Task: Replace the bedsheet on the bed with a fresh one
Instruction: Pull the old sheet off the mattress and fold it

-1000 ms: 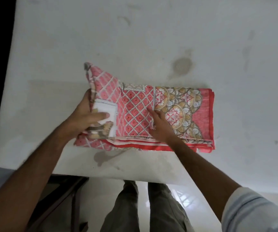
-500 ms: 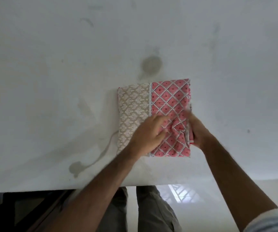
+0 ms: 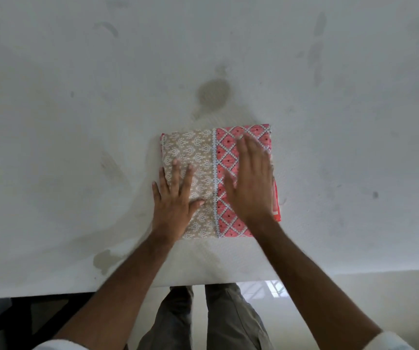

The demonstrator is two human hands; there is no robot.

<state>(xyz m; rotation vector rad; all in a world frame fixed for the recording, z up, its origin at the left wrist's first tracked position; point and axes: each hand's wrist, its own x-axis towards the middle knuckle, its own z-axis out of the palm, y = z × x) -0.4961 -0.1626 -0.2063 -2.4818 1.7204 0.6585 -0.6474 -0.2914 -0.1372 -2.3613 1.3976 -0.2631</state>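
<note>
Both hands are lying flat on one folded bundle, and everything about the coming move is turning on how that bundle is sitting under them. Taking the scene from the biggest thing down: the bare mattress (image 3: 77, 122) is filling nearly the whole view, pale and marked with a few dull stains, its near edge running across just above the person's trouser legs (image 3: 203, 319). On it, near that edge and straight ahead of the body, the folded bedsheet (image 3: 203, 152) is resting as a compact block — roughly square, only slightly longer front to back, with a beige panel on the left and a red diamond panel on the right. The left hand (image 3: 175, 198) is pressing down with fingers straight and spread, covering the near left part of the beige panel and overlapping its left edge. The right hand (image 3: 251, 183) is reaching further up over the red panel, fingers straight and close together, slightly blurred, so I cannot tell whether it is pressing or only skimming the cloth. Neither hand is gripping anything. Judging from this, the sheet is still fully folded and the mattress is waiting to be covered — each hand is equally near, one per side.
</note>
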